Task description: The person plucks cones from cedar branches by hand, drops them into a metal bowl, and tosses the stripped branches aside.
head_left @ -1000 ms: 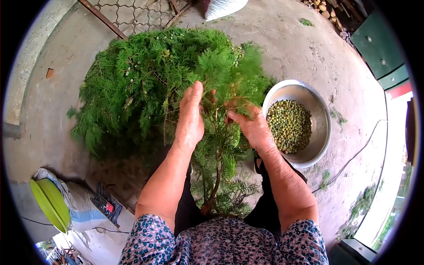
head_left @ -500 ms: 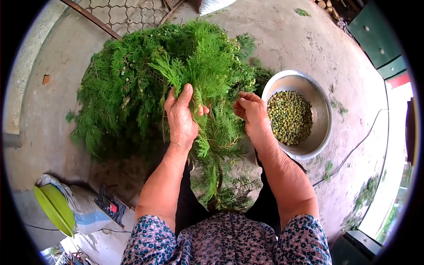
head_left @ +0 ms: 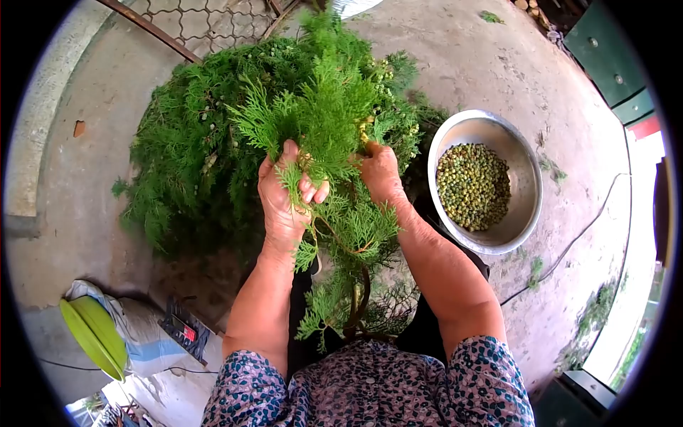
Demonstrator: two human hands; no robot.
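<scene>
Surface/room, left to right: rough grey concrete floor [head_left: 78, 235], stained, scattered with green bits. Lower left, a smooth lime-green basin [head_left: 92, 338] stands tilted beside a whitish sack [head_left: 153, 345]. Upper left, a wavy-wire mesh panel [head_left: 206, 25]. Far right, a thin dark cable [head_left: 569, 249] on the floor and a green cabinet [head_left: 612, 64].

Materials, left to right: heap of cut branches [head_left: 192, 135], feathery, dense, dotted with small pale cones. Left hand [head_left: 284, 192] clamped, fingers curled round a leafy sprig [head_left: 327, 99]; the sprig is flat-fronded, bright green, held up in front of the heap. Right hand [head_left: 380, 174] against the sprig's right side; fingertips hidden in fronds, so cannot tell whether they grip. Right of it, a round, dull-silver metal bowl [head_left: 523, 171] on the floor, part filled with round green-yellow cones [head_left: 473, 186].

Versus 0.5 s ago: left hand likewise gripping; right hand, then apart from the foliage near the bowl's left rim, now in among the fronds.
</scene>
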